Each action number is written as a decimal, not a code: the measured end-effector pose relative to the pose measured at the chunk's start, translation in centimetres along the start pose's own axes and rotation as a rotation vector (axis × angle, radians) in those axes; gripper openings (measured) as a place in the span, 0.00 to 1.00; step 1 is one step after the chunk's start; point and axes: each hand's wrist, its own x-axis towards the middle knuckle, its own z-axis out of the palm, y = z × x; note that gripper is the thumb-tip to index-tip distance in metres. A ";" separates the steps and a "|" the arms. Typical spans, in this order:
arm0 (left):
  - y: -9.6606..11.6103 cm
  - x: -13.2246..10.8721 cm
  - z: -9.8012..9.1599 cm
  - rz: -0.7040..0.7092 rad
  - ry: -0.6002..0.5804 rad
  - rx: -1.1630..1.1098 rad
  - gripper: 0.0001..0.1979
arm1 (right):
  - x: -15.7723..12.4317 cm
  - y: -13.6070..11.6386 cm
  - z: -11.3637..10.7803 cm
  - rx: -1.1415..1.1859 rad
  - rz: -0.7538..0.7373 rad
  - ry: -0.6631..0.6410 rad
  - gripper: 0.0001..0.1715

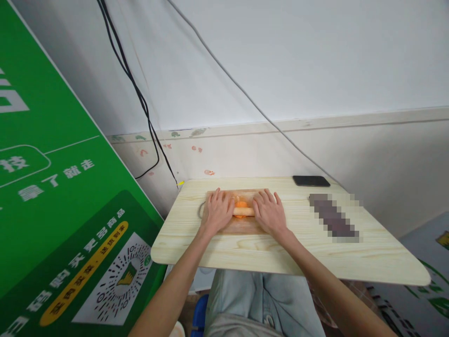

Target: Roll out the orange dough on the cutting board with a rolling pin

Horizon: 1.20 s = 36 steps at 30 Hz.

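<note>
A pale wooden rolling pin (243, 212) lies crosswise over a flattened piece of orange dough (241, 205). Under them is a wooden cutting board (242, 229). My left hand (218, 209) is curled over the pin's left end, and my right hand (270, 210) over its right end. Both palms press down from above, so the pin's ends are hidden and only its middle shows. The dough shows above and a little below the pin. A metal ring handle (200, 210) sticks out at the board's left side.
The board rests on a light wood-grain table (245, 255) against a white wall. A black phone (311, 180) lies at the back right, and a blurred-out dark item (333, 217) in front of it. Cables hang along the wall; a green sign panel (70, 210) stands at left.
</note>
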 end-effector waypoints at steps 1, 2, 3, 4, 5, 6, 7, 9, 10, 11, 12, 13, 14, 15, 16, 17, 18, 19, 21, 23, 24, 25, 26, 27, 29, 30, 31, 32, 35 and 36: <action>0.1 -0.1 0.0 0.001 0.003 -0.005 0.21 | -0.1 0.0 0.0 0.003 -0.002 -0.003 0.27; 0.1 -0.3 -0.1 0.000 0.007 -0.013 0.21 | -0.2 0.0 -0.1 0.006 -0.006 -0.005 0.26; 0.2 -0.4 -0.1 -0.003 0.011 -0.024 0.21 | -0.3 0.0 -0.1 0.008 -0.011 -0.006 0.26; 0.3 -0.6 -0.1 -0.007 0.014 -0.036 0.21 | -0.4 -0.1 -0.2 0.010 -0.017 -0.006 0.25; 0.3 -0.8 -0.1 -0.010 0.018 -0.047 0.21 | -0.5 -0.1 -0.2 0.014 -0.024 -0.004 0.25; 0.3 -0.9 0.0 -0.014 0.022 -0.054 0.21 | -0.7 0.0 -0.2 0.018 -0.031 -0.001 0.25; 0.3 -1.1 0.1 -0.017 0.025 -0.058 0.21 | -0.8 0.0 -0.2 0.023 -0.040 0.001 0.24; 0.3 -1.3 0.3 -0.019 0.026 -0.048 0.22 | -0.9 0.0 -0.1 0.029 -0.056 0.002 0.25; 0.2 -1.3 0.4 -0.020 0.025 -0.039 0.22 | -0.9 0.1 -0.1 0.029 -0.058 0.001 0.25; 0.2 -1.3 0.5 -0.020 0.022 -0.031 0.22 | -0.8 0.1 -0.1 0.026 -0.057 -0.002 0.25; 0.1 -1.3 0.6 -0.019 0.017 -0.024 0.22 | -0.7 0.1 0.0 0.023 -0.055 -0.005 0.25; 0.0 -1.1 0.6 -0.018 0.012 -0.020 0.22 | -0.5 0.1 -0.1 0.019 -0.051 -0.008 0.24; -0.1 -1.0 0.6 -0.017 0.006 -0.017 0.22 | -0.2 0.1 -0.1 0.015 -0.047 -0.012 0.24; -0.2 -0.7 0.6 -0.017 0.001 -0.015 0.22 | 0.1 0.0 -0.2 0.012 -0.045 -0.017 0.24; -0.2 -0.5 0.6 -0.017 -0.006 -0.011 0.22 | 0.3 0.0 -0.3 0.008 -0.046 -0.024 0.24; -0.3 -0.2 0.6 -0.018 -0.012 -0.006 0.22 | 0.6 0.0 -0.5 0.004 -0.046 -0.033 0.24; -0.4 0.1 0.6 -0.017 -0.019 0.001 0.22 | 0.9 0.0 -0.6 -0.002 -0.041 -0.046 0.25; -0.5 0.4 0.6 -0.015 -0.028 0.010 0.22 | 1.1 0.0 -0.7 -0.008 -0.032 -0.062 0.25; -0.7 1.1 0.8 -0.010 -0.047 0.033 0.23 | 1.6 0.0 -0.9 -0.019 -0.018 -0.102 0.26; -0.9 1.6 0.9 -0.015 -0.068 0.059 0.25 | 2.2 0.1 -0.9 -0.033 -0.015 -0.143 0.27; -0.9 1.9 1.0 -0.022 -0.081 0.070 0.25 | 2.5 0.2 -0.9 -0.041 -0.014 -0.159 0.27; -1.0 2.2 1.0 -0.033 -0.094 0.079 0.26 | 2.8 0.3 -0.8 -0.050 -0.011 -0.171 0.27; -1.0 2.4 1.0 -0.044 -0.109 0.085 0.27 | 3.1 0.4 -0.6 -0.059 -0.005 -0.180 0.28; -1.0 2.7 1.0 -0.056 -0.123 0.091 0.27 | 3.4 0.4 -0.5 -0.065 0.004 -0.184 0.29; -1.1 3.2 1.0 -0.078 -0.144 0.102 0.27 | 4.1 0.5 -0.2 -0.069 0.021 -0.186 0.30; -1.2 3.5 1.1 -0.089 -0.149 0.107 0.27 | 4.5 0.5 -0.1 -0.069 0.025 -0.191 0.30; -1.3 3.8 1.1 -0.096 -0.156 0.111 0.27 | 4.8 0.6 0.0 -0.067 0.026 -0.202 0.31; -1.4 4.1 1.2 -0.097 -0.167 0.112 0.27 | 5.1 0.6 0.1 -0.062 0.024 -0.221 0.31; -1.7 4.7 1.3 -0.076 -0.223 0.110 0.28 | 5.7 0.8 0.1 -0.040 0.000 -0.298 0.32; -1.8 4.9 1.2 -0.061 -0.244 0.110 0.28 | 5.9 0.9 0.0 -0.034 -0.007 -0.320 0.33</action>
